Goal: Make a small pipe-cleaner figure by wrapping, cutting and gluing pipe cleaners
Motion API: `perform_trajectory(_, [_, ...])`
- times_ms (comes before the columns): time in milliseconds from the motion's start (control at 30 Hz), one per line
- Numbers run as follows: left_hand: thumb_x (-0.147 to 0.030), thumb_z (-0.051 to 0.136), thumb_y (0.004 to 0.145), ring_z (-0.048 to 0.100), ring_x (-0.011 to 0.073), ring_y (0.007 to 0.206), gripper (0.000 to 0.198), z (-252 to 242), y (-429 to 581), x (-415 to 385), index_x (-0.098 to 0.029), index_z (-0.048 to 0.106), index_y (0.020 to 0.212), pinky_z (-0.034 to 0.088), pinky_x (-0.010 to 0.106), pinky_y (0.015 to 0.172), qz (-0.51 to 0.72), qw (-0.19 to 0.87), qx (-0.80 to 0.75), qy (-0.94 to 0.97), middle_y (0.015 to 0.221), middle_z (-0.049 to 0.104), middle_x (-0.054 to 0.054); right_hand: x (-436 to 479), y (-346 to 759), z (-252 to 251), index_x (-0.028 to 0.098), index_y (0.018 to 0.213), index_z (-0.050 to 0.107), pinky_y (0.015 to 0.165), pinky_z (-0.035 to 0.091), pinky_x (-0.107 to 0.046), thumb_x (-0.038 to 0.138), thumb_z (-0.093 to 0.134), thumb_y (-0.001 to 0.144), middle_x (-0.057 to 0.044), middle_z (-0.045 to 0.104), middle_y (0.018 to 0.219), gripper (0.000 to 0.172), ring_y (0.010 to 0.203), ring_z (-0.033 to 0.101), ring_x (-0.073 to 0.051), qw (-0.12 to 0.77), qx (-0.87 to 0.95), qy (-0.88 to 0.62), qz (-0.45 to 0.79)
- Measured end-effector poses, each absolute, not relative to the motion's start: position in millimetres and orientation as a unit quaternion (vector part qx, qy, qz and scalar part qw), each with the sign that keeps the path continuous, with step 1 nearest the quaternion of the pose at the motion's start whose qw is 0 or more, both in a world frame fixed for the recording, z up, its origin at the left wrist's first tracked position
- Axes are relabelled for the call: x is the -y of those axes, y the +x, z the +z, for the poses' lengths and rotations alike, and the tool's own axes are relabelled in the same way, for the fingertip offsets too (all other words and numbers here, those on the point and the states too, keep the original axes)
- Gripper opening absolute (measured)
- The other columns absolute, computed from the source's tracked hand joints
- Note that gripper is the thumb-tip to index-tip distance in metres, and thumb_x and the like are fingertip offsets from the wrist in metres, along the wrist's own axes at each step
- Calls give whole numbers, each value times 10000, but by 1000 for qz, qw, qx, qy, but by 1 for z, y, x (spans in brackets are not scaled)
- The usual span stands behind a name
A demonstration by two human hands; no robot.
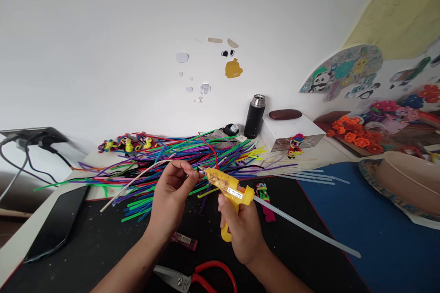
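My right hand is wrapped round the handle of a yellow hot glue gun, its nozzle pointing left. A long translucent glue stick sticks out of the back of the gun. At the nozzle tip, my left hand pinches a small black piece between thumb and fingers; its exact kind is too small to make out. Behind both hands lies a heap of colourful pipe cleaners. Below them on the black mat are red-handled scissors and a small pink packet.
A phone lies at left, near a power strip with cables. At the back stand a black thermos, a white box and small colourful figures. A pink-and-green figure piece lies right of the gun, and a bowl farther right.
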State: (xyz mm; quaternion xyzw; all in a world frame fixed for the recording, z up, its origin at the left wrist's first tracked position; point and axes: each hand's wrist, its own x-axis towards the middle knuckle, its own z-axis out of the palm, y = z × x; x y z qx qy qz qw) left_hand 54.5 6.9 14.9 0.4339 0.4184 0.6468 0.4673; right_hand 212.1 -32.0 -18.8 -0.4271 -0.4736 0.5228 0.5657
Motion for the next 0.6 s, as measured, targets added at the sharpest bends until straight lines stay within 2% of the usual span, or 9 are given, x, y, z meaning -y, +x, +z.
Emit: perform_trajectory(600, [-298, 895, 857, 718, 158, 812, 239, 16, 53, -7, -222, 679, 926, 604, 286, 838, 651, 462, -419, 432, 839, 684, -20, 33, 213, -17, 209, 736, 558, 461, 381, -230, 676, 622, 974, 45, 485, 544, 528, 480, 427, -108, 555, 475, -431, 529])
